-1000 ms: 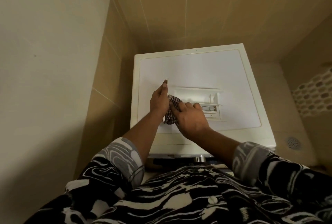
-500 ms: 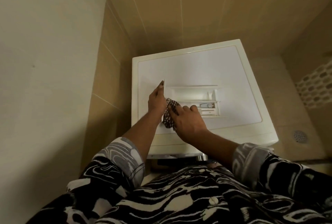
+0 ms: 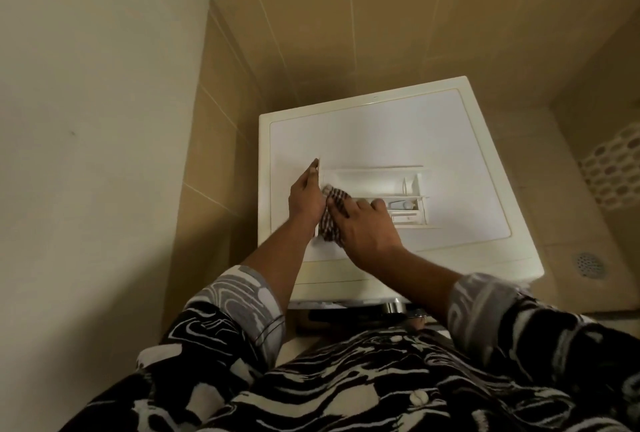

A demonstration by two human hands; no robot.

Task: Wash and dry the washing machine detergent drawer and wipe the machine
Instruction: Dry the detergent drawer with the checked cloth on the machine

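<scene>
The white detergent drawer (image 3: 374, 180) lies on its side on top of the white washing machine (image 3: 381, 126), with its compartments facing me. My left hand (image 3: 306, 199) holds the drawer's left end, one finger pointing straight up along its edge. My right hand (image 3: 363, 230) holds a bunched dark checked cloth (image 3: 334, 201) and presses it into the drawer's left compartment. The hand hides most of the cloth. Small white parts show in the drawer's right compartments.
The machine stands in a corner, with a pale wall close on the left and tan tiles behind it. To the right are tiled floor with a round drain (image 3: 590, 265) and a white perforated basket (image 3: 613, 171).
My right hand has shifted slightly with the cloth inside the drawer's left end. My left hand keeps its hold. The view has tilted a little.
</scene>
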